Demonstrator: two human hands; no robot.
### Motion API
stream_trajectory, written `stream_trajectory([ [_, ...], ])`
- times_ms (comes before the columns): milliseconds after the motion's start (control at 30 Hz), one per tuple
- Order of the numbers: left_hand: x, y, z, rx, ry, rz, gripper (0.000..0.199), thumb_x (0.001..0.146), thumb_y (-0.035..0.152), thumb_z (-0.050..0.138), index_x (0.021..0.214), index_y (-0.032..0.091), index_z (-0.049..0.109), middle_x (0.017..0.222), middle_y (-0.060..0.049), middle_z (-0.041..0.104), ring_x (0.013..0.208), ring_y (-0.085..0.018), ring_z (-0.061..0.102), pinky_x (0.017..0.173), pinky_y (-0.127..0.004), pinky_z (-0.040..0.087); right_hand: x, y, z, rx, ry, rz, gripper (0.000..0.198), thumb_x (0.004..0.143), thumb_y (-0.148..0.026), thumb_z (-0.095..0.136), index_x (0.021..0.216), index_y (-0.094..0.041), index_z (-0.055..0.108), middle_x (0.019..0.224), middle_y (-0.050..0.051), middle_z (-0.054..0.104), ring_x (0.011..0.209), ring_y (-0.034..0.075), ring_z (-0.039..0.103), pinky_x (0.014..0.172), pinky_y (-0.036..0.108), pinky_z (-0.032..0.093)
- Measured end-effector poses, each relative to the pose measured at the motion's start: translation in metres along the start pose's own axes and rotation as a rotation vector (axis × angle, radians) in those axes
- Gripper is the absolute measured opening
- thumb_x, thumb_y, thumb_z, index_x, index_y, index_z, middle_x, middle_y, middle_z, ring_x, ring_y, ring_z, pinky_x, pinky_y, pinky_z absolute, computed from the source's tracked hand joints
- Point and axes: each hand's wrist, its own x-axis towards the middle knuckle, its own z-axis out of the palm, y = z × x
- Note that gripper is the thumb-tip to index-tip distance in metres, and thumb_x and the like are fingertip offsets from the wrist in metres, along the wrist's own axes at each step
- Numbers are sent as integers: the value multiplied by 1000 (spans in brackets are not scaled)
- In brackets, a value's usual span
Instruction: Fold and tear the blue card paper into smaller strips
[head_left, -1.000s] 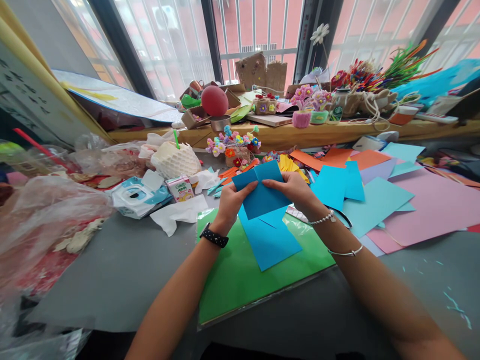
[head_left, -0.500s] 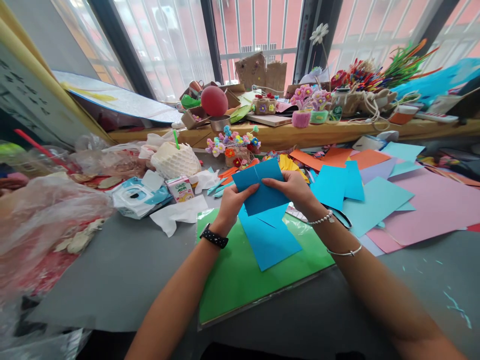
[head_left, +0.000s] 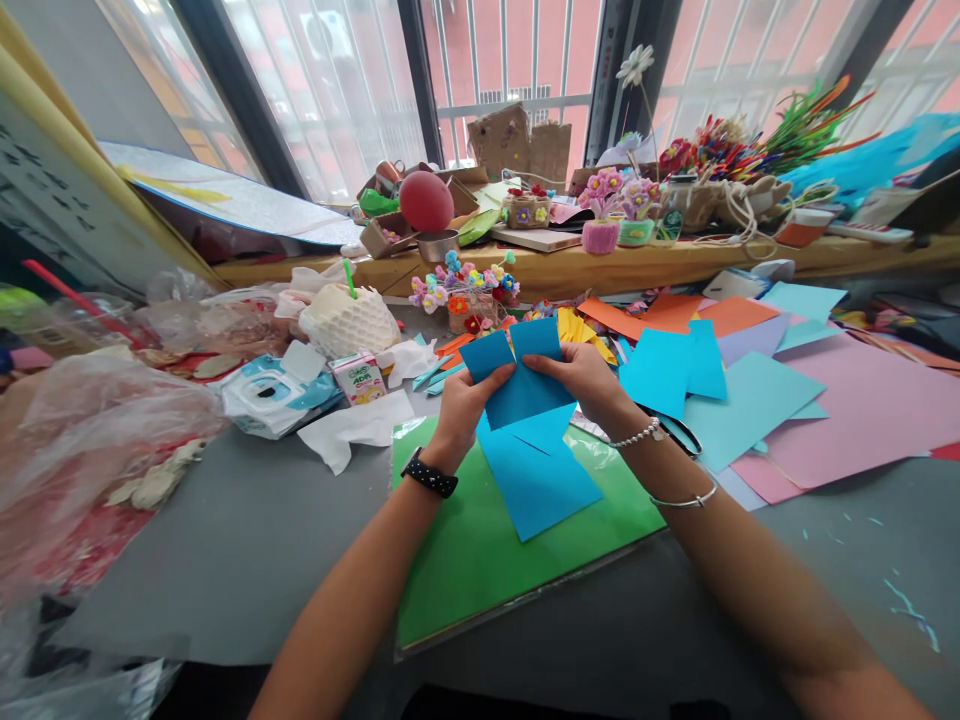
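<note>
Between my two hands is a sheet of blue paper [head_left: 525, 395], torn from its top edge partway down the middle. My left hand [head_left: 466, 405] pinches it left of the tear, thumb on the near face. On the other side of the tear, my right hand [head_left: 589, 380] grips the paper the same way. Both thumbs lie close to the split, and the fingers behind the sheet are hidden. Beneath the hands, more blue paper [head_left: 544, 490] with a slit or torn line rests on a green sheet in a clear sleeve [head_left: 457, 590].
Blue, teal and pink papers [head_left: 877, 400] overlap on the right. To the left are a wipes pack [head_left: 274, 395], a small carton [head_left: 360, 378], a white tissue [head_left: 360, 425] and plastic bags [head_left: 97, 450]. Pipe-cleaner flowers [head_left: 465, 290] stand behind my hands, below a crowded sill.
A gap has opened at the top of the held blue paper, where only a pale line showed before. My hands keep nearly the same place.
</note>
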Motion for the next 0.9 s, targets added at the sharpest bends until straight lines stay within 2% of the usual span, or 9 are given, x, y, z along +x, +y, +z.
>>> stream_trajectory([
  [233,0,2,-1,47,-58,-27,34,55,29,72,84,13,65,83,-7,68,74,-20,62,71,-35,49,2,2,-5,-79,14,-18,42,55,-46,67,81,-12,65,72,8,65,62,18,59,56,31,49],
  [500,-1,1,2,65,7,15,29,54,30,73,76,13,66,81,-6,68,70,-18,61,69,-33,49,-1,-2,2,92,9,59,40,54,-43,68,80,-12,64,74,9,66,58,15,58,56,32,49],
  [767,0,0,-1,54,-19,15,35,56,32,71,85,13,65,86,-7,67,75,-20,62,71,-34,49,-1,-2,-3,-142,2,-55,41,57,-44,65,82,-12,65,73,8,65,69,19,59,55,29,47],
  [900,-1,1,0,89,-30,-11,35,54,31,72,84,13,65,87,-7,67,77,-21,62,72,-34,49,0,-2,-4,-148,33,-51,40,57,-44,64,81,-11,65,72,8,65,68,19,58,54,29,47],
])
